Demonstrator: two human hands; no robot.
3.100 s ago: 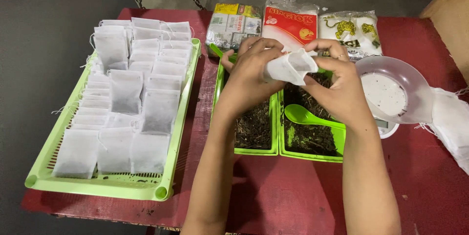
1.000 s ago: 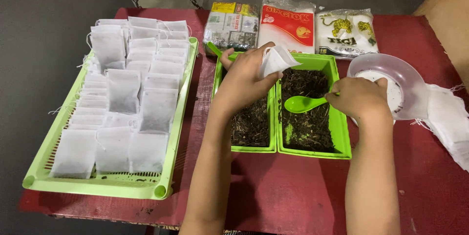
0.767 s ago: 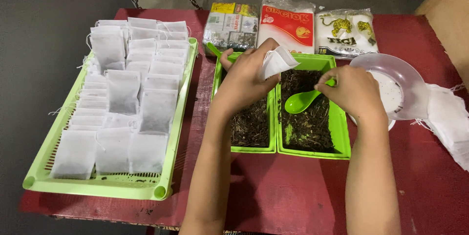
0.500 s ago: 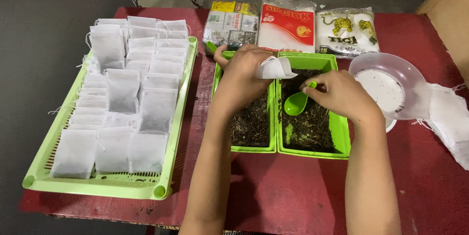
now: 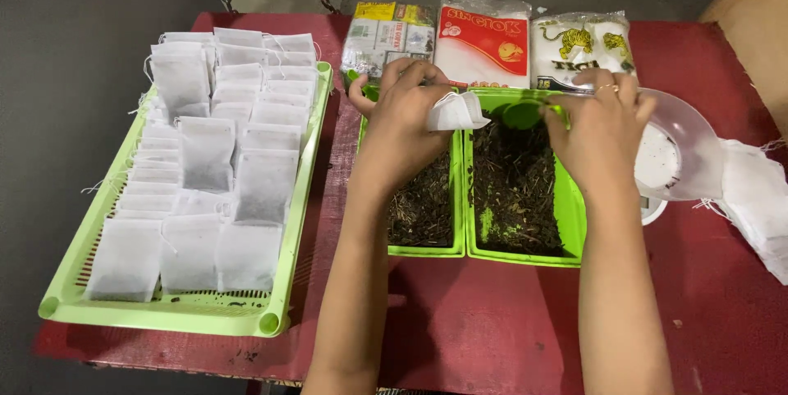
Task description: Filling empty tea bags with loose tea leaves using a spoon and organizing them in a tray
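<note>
My left hand point(image 5: 404, 108) holds a small white filter bag point(image 5: 454, 112) with its mouth turned toward the right, above the divide between two green trays. My right hand point(image 5: 597, 128) grips a green plastic spoon point(image 5: 525, 114) whose bowl hovers just right of the bag's mouth. Below lie the left green tray point(image 5: 423, 249) with dry dark leaves and the right green tray point(image 5: 566, 206) with darker, finer leaves.
A large light-green tray point(image 5: 283, 280) on the left carries several rows of filled white bags. Three sealed packets point(image 5: 480, 38) lie at the back of the red table point(image 5: 492, 321). A clear bowl point(image 5: 681, 153) and a pile of empty white bags point(image 5: 759, 198) sit at the right.
The right hand scooped in the right tray, then lifted the spoon up toward the bag's mouth. The left hand stayed over the trays with the bag.
</note>
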